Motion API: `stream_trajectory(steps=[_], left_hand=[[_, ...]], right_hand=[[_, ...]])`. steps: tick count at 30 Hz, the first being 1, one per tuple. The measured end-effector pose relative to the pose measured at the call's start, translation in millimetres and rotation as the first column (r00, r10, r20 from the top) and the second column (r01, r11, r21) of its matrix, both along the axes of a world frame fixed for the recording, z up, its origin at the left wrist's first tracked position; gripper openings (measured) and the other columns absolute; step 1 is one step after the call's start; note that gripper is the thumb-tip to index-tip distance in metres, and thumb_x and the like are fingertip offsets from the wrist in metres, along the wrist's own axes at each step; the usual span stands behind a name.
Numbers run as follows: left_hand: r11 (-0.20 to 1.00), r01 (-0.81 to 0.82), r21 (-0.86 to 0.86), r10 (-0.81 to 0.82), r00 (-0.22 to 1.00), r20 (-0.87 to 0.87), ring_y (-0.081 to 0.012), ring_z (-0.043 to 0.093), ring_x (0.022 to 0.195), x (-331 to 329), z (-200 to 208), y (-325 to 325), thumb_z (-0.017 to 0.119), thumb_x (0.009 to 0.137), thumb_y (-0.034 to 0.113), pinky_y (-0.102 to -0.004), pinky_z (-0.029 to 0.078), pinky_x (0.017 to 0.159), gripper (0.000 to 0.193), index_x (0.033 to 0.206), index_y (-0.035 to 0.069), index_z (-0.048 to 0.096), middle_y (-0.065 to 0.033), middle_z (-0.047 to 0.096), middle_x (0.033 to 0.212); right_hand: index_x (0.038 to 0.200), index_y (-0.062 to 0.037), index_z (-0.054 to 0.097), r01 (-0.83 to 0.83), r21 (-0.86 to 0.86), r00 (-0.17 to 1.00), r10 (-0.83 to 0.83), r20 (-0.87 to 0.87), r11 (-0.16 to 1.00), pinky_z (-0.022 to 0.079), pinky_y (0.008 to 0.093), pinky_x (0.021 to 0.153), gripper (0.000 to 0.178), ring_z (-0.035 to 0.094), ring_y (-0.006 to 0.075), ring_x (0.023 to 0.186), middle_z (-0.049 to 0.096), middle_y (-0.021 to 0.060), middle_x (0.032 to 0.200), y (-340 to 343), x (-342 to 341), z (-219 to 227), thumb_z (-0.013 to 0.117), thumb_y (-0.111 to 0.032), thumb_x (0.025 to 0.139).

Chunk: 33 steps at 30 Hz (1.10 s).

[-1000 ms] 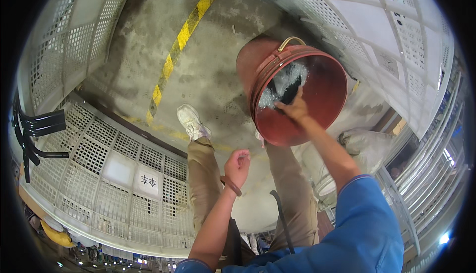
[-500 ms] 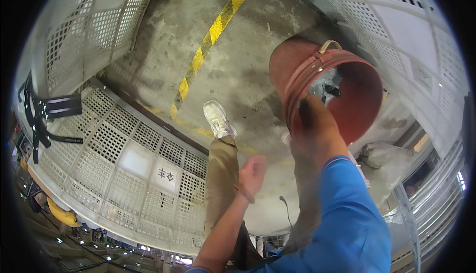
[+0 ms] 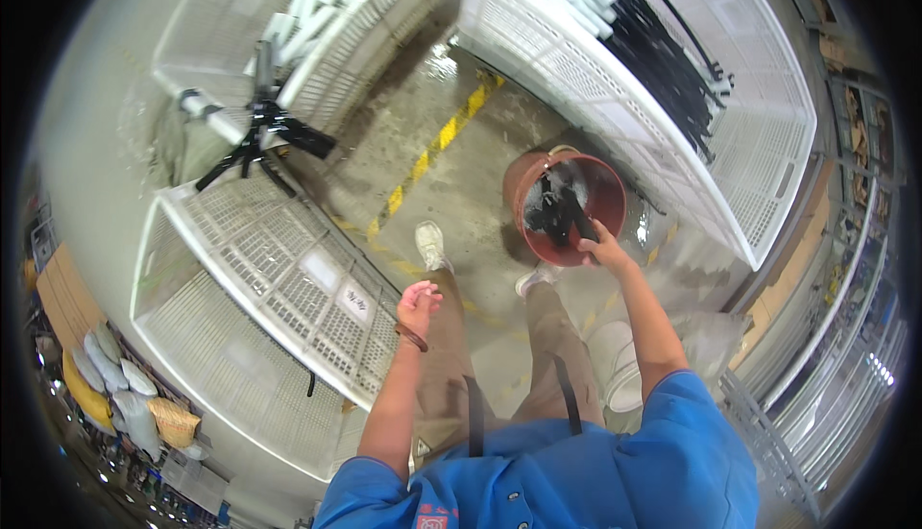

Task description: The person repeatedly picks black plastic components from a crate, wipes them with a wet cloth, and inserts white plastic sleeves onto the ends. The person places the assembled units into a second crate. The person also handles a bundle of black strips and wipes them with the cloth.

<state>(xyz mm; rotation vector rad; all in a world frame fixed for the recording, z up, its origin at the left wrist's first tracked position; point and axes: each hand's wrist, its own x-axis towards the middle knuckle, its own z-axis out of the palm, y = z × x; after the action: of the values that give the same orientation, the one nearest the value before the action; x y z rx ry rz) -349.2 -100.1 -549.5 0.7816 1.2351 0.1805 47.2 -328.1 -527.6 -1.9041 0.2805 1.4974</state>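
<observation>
One empty-looking limb, my left hand (image 3: 417,308), is hanging half-open on my remote feed; further right, the red bucket (image 3: 607,193) is holding white suds (image 3: 533,210) and a black bar (image 3: 578,216). My right hand (image 3: 601,247) is gripping the bar's near end, and I'm judging it stiff, light and slippery, best held there, above the suds. Dark shapes (image 3: 551,220) are blurring its far end; my grip is covering the other.

Bottom of red bucket (image 3: 609,195) hidden.
</observation>
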Motion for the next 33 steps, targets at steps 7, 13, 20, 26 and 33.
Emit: stream_trajectory(steps=[7, 13, 20, 26, 33], left_hand=[[0.996, -0.002, 0.091, 0.023, 0.974, -0.227, -0.0147, 0.068, 0.080, -51.5, 125.0, 119.7, 0.057, 0.097, 0.009, -0.0255, 0.054, 0.067, 0.019, 0.115, 0.003, 0.059, -0.0080, 0.069, 0.103], [0.692, 0.445, 0.569, -0.233, 0.883, -0.407, -0.0228, 0.067, 0.084, -28.9, 141.4, 239.7, 0.062, 0.091, 0.012, -0.0342, 0.053, 0.073, 0.020, 0.110, 0.006, 0.060, -0.0112, 0.068, 0.100], [0.624, 0.409, 0.666, 0.014, 0.846, -0.533, -0.0243, 0.067, 0.080, 78.6, 108.5, 377.2, 0.067, 0.084, 0.012, -0.0372, 0.054, 0.075, 0.024, 0.106, 0.004, 0.061, -0.0125, 0.068, 0.093], [0.638, -0.715, -0.286, 0.645, 0.699, -0.308, -0.0316, 0.065, 0.104, 118.7, 61.6, 434.7, 0.054, 0.097, 0.047, -0.0474, 0.053, 0.091, 0.062, 0.132, -0.003, 0.044, -0.0164, 0.063, 0.121], [0.241, -0.935, -0.260, 0.824, 0.339, -0.454, -0.0263, 0.068, 0.093, 148.3, 26.5, 474.3, 0.059, 0.095, 0.046, -0.0434, 0.058, 0.083, 0.046, 0.118, 0.006, 0.055, -0.0105, 0.068, 0.105]], right_hand=[[0.115, -0.0060, 0.056, 0.031, 0.024, 0.998, -0.032, 0.051, 0.999, 0.047, 0.0288, 0.044, 0.022, 0.061, 0.0167, 0.057, 0.061, 0.0069, 0.076, -8.3, 6.8, 128.5, 0.048, -0.013, 0.096], [0.111, -0.0058, 0.045, 0.095, -0.185, 0.966, -0.046, 0.255, 0.978, 0.048, 0.0346, 0.045, 0.033, 0.061, 0.0230, 0.056, 0.055, 0.0110, 0.081, -67.6, -22.5, 108.2, 0.050, 0.002, 0.079], [0.097, -0.0032, 0.049, 0.197, -0.431, 0.972, -0.118, 0.203, 0.880, 0.043, 0.0364, 0.038, 0.024, 0.051, 0.0210, 0.042, 0.049, 0.0064, 0.059, -56.8, -29.6, 91.0, 0.063, -0.017, 0.084], [0.096, -0.0008, 0.053, 0.051, -0.510, 0.997, -0.019, 0.068, 0.859, 0.044, 0.0374, 0.038, 0.021, 0.054, 0.0223, 0.043, 0.051, 0.0080, 0.057, -14.2, -0.3, 98.5, 0.060, -0.020, 0.091], [0.103, 0.0005, 0.053, 0.189, -0.500, 0.966, -0.070, 0.247, 0.845, 0.042, 0.0352, 0.035, 0.021, 0.052, 0.0215, 0.040, 0.051, 0.0078, 0.057, -3.9, 24.5, 142.1, 0.058, -0.015, 0.089]])
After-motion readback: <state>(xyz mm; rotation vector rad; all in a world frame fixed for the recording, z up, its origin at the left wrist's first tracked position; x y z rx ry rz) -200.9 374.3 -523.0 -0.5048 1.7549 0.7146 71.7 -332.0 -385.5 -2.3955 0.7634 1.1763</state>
